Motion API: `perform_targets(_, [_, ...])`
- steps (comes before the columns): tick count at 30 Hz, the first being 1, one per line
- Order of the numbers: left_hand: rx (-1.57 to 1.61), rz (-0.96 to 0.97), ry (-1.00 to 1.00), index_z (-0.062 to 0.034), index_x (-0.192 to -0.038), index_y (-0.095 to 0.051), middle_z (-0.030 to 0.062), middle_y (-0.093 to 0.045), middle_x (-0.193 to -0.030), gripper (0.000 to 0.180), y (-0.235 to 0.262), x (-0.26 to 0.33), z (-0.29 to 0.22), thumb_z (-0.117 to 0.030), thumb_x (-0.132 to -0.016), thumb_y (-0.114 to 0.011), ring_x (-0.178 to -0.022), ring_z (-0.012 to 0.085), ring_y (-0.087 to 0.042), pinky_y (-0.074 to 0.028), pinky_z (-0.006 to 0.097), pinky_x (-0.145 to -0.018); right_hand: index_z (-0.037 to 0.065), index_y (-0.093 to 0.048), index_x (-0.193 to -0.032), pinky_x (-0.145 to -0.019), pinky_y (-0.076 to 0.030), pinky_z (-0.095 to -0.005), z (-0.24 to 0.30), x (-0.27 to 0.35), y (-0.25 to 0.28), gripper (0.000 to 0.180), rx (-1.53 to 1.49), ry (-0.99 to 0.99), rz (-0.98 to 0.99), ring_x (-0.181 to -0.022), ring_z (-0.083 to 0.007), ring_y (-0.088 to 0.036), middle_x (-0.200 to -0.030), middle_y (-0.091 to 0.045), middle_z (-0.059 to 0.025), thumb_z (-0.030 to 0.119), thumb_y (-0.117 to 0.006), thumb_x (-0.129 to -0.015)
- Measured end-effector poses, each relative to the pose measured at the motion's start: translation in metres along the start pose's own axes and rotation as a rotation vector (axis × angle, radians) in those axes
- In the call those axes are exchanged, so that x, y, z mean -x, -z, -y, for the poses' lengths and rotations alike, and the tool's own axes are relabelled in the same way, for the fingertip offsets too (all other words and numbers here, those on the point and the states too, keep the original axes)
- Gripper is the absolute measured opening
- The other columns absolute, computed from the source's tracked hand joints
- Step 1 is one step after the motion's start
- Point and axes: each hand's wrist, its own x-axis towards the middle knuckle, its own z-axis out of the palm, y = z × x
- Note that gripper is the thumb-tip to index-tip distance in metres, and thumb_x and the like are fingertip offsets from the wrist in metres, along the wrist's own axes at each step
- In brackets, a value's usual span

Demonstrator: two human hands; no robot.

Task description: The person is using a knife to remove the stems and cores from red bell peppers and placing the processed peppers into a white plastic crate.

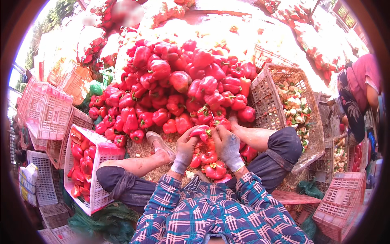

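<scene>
My left hand, in a greyish work glove, is closed around a red bell pepper between my knees. Close beside it, my gloved right hand has its fingers bent around what looks like a small knife; only a thin, pale blade shows above the fingers, and the handle is hidden. Both hands almost meet at the pepper's green stem end. Below them, more red peppers lie between my legs. Right in front rises a big heap of red bell peppers.
At left, a pink-white crate holds red pepper pieces. A brown crate at right contains pale cores with green stems. Stacked crates and green netting lie around. Another person bends at far right.
</scene>
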Motion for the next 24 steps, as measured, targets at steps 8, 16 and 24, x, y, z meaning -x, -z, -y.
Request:
perform_targets(8, [0.172, -0.133, 0.052, -0.0053, -0.117, -0.064, 0.0025, -0.07, -0.096, 0.022, 0.07, -0.018, -0.061, -0.011, -0.096, -0.059, -0.074, 0.0088, -0.066, -0.052, 0.022, -0.059, 0.006, -0.06, -0.093, -0.045, -0.042, -0.0234, -0.002, -0.046, 0.1, 0.027, -0.836, -0.561, -0.477, -0.052, -0.0083, -0.051, -0.065, -0.053, 0.0011, 0.03, -0.054, -0.104])
perform_targets(16, [-1.019, -0.788, -0.82, -0.0035, -0.121, -0.065, 0.0045, -0.068, -0.104, 0.028, 0.3, 0.072, -0.293, -0.017, -0.096, -0.059, -0.087, 0.0151, -0.065, -0.054, 0.028, -0.077, 0.004, -0.053, -0.125, -0.051, -0.046, -0.0224, -0.071, -0.06, 0.14, 0.043, -0.972, -0.63, -0.889, -0.065, -0.0077, -0.054, -0.096, -0.067, -0.006, 0.039, -0.058, -0.1])
perform_targets(24, [-1.831, -0.959, 0.332, -0.0105, -0.123, -0.067, 0.0199, -0.07, -0.112, 0.038, 0.482, 0.248, -0.239, -0.022, -0.087, -0.061, -0.103, 0.034, -0.068, -0.051, 0.042, -0.094, 0.005, -0.059, -0.125, -0.048, -0.041, -0.02, -0.027, -0.059, 0.1, 0.039, -0.945, -0.642, -0.587, -0.058, -0.0044, -0.049, -0.085, -0.059, -0.001, 0.035, -0.058, -0.1])
